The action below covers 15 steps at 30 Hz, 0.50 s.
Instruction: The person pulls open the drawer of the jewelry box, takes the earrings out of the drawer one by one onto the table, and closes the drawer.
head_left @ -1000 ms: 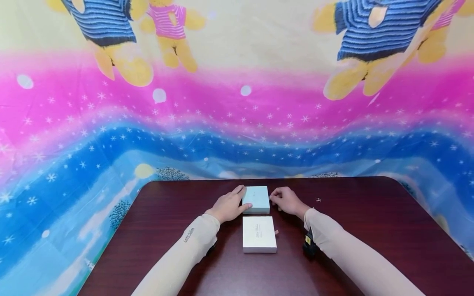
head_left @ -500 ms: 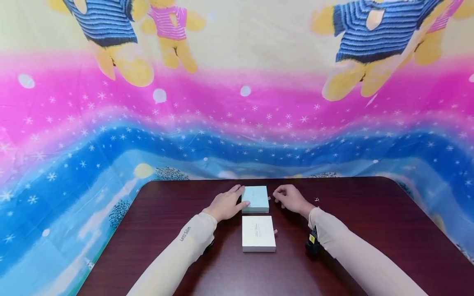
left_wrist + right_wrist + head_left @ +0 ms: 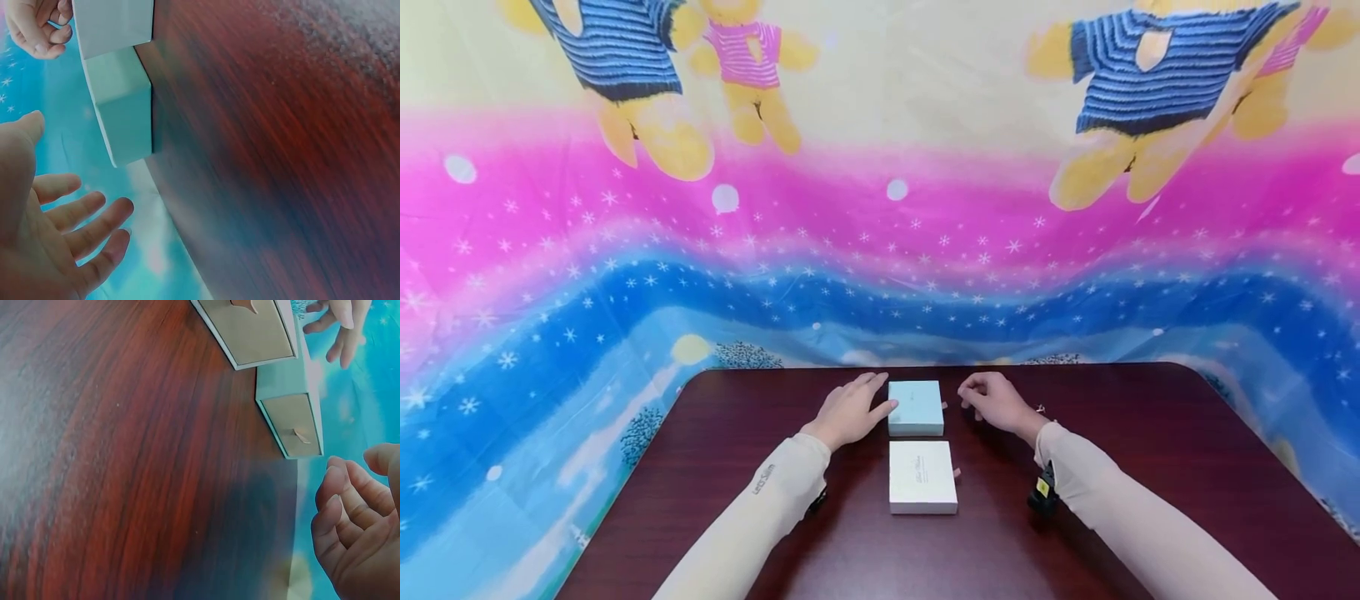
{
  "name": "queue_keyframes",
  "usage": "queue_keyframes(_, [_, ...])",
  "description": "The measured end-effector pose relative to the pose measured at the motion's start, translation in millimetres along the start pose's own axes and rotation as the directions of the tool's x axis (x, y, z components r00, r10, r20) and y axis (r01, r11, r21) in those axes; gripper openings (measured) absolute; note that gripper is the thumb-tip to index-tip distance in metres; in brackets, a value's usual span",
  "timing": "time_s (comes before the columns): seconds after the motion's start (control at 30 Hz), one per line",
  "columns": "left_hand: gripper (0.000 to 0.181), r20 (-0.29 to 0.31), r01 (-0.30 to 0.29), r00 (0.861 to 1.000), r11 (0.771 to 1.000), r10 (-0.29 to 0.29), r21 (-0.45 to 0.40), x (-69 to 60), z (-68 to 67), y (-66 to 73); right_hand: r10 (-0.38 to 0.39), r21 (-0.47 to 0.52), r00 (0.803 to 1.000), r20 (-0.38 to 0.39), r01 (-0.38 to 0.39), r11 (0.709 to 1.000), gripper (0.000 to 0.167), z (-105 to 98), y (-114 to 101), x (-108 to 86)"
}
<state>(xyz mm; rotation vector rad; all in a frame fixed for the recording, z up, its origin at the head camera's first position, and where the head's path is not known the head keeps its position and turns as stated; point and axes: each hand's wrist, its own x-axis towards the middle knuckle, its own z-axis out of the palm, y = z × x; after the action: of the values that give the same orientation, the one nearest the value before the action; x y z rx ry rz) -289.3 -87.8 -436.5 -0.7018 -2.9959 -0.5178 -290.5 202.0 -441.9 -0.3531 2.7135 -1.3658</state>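
Observation:
A mint-green drawer box [image 3: 915, 407] sits near the table's far edge, its drawer closed, with a small ribbon tab [image 3: 302, 435] on its right face. Just to its left is my left hand [image 3: 848, 410], fingers spread and holding nothing; the left wrist view shows a gap between that hand and the box. On the other side, my right hand [image 3: 996, 400] hovers apart from the tab, its fingers loosely bent around nothing. Nearer to me lies a white drawer box [image 3: 922, 477] with printed lettering and a pinkish tab [image 3: 245, 305], its drawer also closed.
A tiny shiny item [image 3: 1041, 409], too small to identify, lies by my right wrist, partly hidden by it. The dark red wooden table [image 3: 700, 500] ends at a patterned cloth backdrop [image 3: 880, 250] behind it.
My left hand has drawn leftward off the mint-green box. My right hand has moved right, away from that box's tab, which now shows. Both boxes have stayed in place.

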Motion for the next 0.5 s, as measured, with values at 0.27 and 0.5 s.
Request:
queue_keyframes(0.27, [0.067,-0.025,-0.003,1.000,0.999,0.002,-0.038,-7.9,-5.6,0.1,-0.040,-0.076,0.999,0.008,0.040,0.996,0.023,-6.3,-11.2,-11.5])
queue_keyframes(0.5, [0.066,-0.037,-0.002,0.999,0.998,-0.001,-0.059,-12.9,-10.1,3.5,-0.054,-0.137,0.998,0.015,0.056,0.989,0.019,-7.9,-19.6,-20.9])
